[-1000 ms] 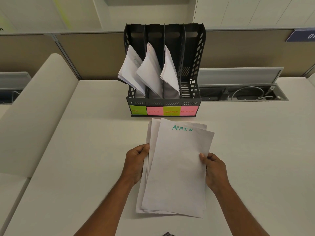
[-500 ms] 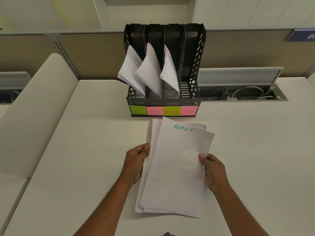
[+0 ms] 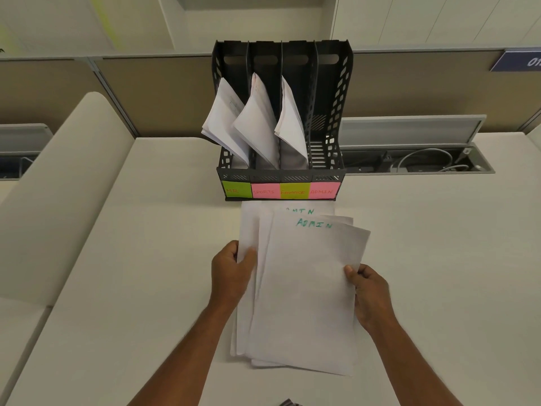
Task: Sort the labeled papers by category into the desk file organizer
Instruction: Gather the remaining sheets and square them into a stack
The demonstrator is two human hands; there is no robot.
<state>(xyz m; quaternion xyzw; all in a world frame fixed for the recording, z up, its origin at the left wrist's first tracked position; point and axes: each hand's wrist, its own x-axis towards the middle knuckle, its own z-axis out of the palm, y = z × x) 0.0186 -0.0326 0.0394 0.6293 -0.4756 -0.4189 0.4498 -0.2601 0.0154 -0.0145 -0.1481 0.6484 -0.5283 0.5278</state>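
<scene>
- The black perforated plastic four-slot desk file organizer stands at the back of the white desk, with green and pink sticky labels across its front reading HR, SPORTS, FINANCE and ADMIN.
- White sheets lean in the first three slots; the ADMIN slot, far right, shows no paper.
- The loose stack of white labeled papers lies on the desk just in front of the organizer.
- Left hand: thumb and fingers pinch the stack's left edge.
- Right hand: fingers curl round the right edge of the top sheet, marked ADMIN in green.
- Change: since a second ago, the top sheet has slid toward the person, exposing a second green heading beneath it, partly covered but apparently also ADMIN.
- Judgement: the top sheet is being separated for filing. The remaining visible papers probably all belong in the far-right slot.
</scene>
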